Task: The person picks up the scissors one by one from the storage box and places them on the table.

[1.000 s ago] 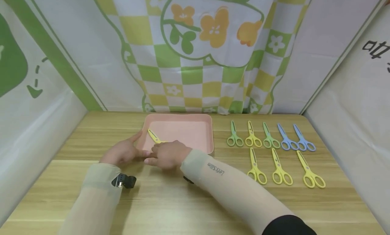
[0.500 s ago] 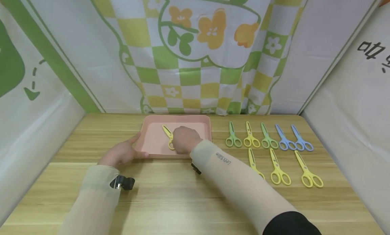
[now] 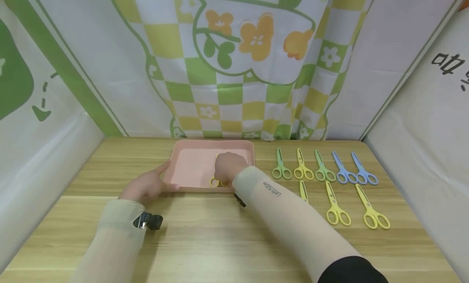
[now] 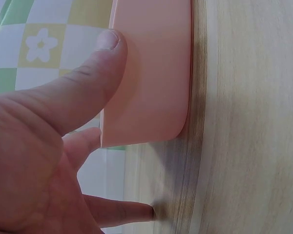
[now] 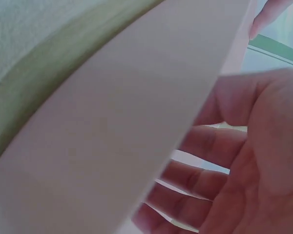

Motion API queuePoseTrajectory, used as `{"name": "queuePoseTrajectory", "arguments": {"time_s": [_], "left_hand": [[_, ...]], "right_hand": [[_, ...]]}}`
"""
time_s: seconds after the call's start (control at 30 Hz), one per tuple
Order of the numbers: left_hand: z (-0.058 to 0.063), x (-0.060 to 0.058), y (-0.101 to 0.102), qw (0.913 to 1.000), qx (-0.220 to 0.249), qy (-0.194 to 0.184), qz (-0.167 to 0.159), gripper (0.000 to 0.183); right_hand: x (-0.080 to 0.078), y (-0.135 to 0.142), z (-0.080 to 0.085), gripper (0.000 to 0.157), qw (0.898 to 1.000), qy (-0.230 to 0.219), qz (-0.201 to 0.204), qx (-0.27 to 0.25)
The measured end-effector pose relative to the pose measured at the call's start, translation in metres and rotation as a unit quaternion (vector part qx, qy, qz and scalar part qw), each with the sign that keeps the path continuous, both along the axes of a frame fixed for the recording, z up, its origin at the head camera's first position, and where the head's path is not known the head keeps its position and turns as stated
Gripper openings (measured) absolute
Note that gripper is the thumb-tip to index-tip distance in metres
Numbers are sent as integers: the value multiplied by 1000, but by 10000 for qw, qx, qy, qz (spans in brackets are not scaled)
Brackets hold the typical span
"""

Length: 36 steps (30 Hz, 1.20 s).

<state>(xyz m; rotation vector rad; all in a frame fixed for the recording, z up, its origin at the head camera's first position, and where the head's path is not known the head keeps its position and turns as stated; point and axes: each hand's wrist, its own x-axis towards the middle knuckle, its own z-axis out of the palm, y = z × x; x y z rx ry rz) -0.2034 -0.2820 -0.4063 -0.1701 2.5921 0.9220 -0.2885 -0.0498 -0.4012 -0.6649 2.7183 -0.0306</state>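
A pink tray [image 3: 190, 169] stands on the wooden table [image 3: 205, 234]. My right hand [image 3: 228, 167] hovers low over its right half with relaxed fingers [image 5: 200, 175], and nothing shows in its palm. Yellow scissors [image 3: 216, 181] lie in the tray under that hand; only the handle rings peek out. My left hand [image 3: 146, 185] rests at the tray's near left corner. Its straight thumb [image 4: 95, 63] lies against the tray's [image 4: 156, 73] side and another finger [image 4: 132, 212] touches the table.
To the right of the tray lies a far row of green [image 3: 282, 169], yellow [image 3: 302, 169], green [image 3: 324, 171] and two blue scissors [image 3: 351, 173]. A nearer row has yellow scissors [image 3: 337, 209], one pair partly behind my right forearm. Printed cloth walls enclose the table.
My right hand carried the yellow scissors from the tray's near left edge to its right half and lowered them; the blades are now hidden beneath it. The left hand stayed at the corner.
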Motion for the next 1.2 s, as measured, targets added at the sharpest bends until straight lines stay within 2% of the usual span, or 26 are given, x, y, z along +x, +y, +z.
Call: {"name": "queuePoseTrajectory", "arguments": {"time_s": [0.07,0.17,0.3,0.4,0.53,0.63,0.73,0.83,1.03,1.2], "left_hand": [[-1,0,0,10000,9,3,0,109],[-1,0,0,10000,7,12,7,109],[-1,0,0,10000,-30,26,5,108],[-2,0,1,10000,-31,40,-3,108],[-2,0,1,9998,-167,66,-72,107],[-2,-1,1,9994,-299,112,-133,105],[-2,-2,1,9994,-285,121,-137,105],[-1,-2,0,9994,-281,126,-169,107],[0,-1,-1,9991,-322,155,-230,108],[0,0,-1,9997,-169,75,-156,107]], "right_hand": [[1,0,1,28,9999,-52,54,108],[4,1,2,24,9995,117,158,246],[4,3,1,18,9994,320,83,131],[-2,8,-2,14,9990,439,-31,-28],[-16,17,-1,9,9942,1071,49,-61],[-24,28,4,9,9906,1321,189,-295],[-26,44,15,12,9909,1009,109,-881],[-26,64,23,15,9879,930,-7,-1241],[-22,114,31,18,9842,1347,-25,-1151],[-1,150,25,26,9833,1523,565,-818]]}}
